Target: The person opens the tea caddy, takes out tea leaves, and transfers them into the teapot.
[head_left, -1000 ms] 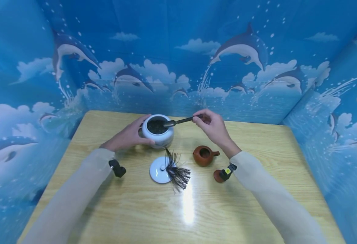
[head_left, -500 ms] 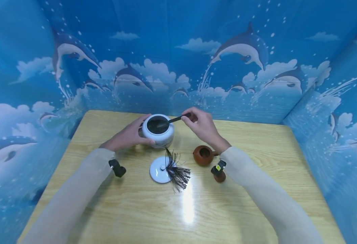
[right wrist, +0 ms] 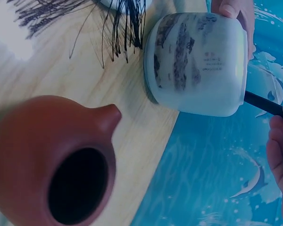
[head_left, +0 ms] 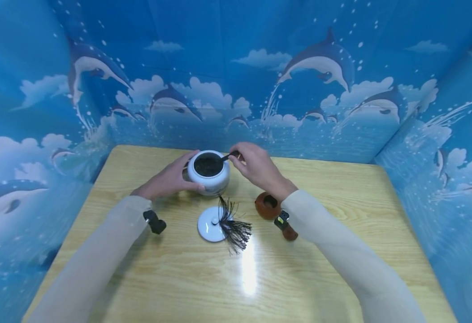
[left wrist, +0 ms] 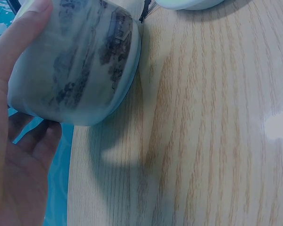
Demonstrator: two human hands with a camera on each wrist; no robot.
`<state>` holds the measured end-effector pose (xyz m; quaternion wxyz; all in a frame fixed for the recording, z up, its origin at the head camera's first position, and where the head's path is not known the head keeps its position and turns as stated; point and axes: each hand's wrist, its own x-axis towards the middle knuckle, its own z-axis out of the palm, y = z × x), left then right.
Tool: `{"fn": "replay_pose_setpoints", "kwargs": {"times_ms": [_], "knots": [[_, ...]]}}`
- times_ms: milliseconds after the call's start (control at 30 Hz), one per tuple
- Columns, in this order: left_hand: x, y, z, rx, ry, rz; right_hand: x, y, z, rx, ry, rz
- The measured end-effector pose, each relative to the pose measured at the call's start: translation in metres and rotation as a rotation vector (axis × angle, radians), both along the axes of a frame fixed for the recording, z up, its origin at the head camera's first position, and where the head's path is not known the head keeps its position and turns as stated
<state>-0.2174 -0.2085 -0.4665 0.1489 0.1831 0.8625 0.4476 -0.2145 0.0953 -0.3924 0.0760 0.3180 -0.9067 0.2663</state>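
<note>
- The left hand is spread around the side of a white jar, thumb on the near side and fingers round the far side, gripping it.
- The jar is near the far edge of the surface, its mouth open and dark contents visible inside; the wrist views show dark painted patterns on its wall.
- The right hand is closed in a pinch on the dark handle of a utensil, whose other end goes into the jar's mouth; its tip is hard to make out.
- A white lid with a small knob lies on the near side of the jar, a bunch of dark strands spread across its right edge.
- A reddish-brown teapot, uncovered, sits below the right wrist, partly hidden by it.
- A small reddish-brown disc lies just nearer than the teapot, partly covered by the right wrist camera.
</note>
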Motion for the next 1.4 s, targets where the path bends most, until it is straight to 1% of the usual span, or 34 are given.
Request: {"fn": "replay_pose_setpoints", "kwargs": {"times_ms": [133, 267, 400, 567, 767, 933, 1133, 1300, 1400], "knots": [[0.0, 0.0, -0.001, -0.005, 0.001, 0.002, -0.002, -0.005, 0.003, 0.082, 0.016, 0.053], [0.0, 0.001, -0.001, -0.006, 0.0, 0.007, -0.003, -0.008, 0.004, 0.121, -0.002, 0.084], [0.001, 0.0, -0.001, -0.003, -0.006, 0.002, -0.006, -0.011, 0.004, 0.143, -0.011, 0.1], [0.001, -0.001, -0.001, -0.007, -0.009, 0.001, -0.011, -0.013, 0.003, 0.126, -0.057, 0.094], [0.001, 0.0, -0.002, 0.012, 0.0, 0.003, -0.016, -0.013, -0.003, 0.086, -0.107, 0.075], [0.002, 0.0, 0.0, -0.002, -0.007, 0.008, -0.016, -0.013, -0.008, 0.022, -0.151, 0.066], [0.002, 0.002, 0.002, 0.02, -0.003, 0.002, -0.015, -0.012, -0.015, -0.053, -0.269, 0.016], [0.001, 0.001, 0.001, 0.007, 0.006, 0.006, -0.014, -0.01, -0.02, -0.153, -0.39, -0.024], [0.001, 0.001, 0.0, 0.005, 0.009, 0.003, -0.014, -0.009, -0.023, -0.215, -0.444, -0.047]]}}
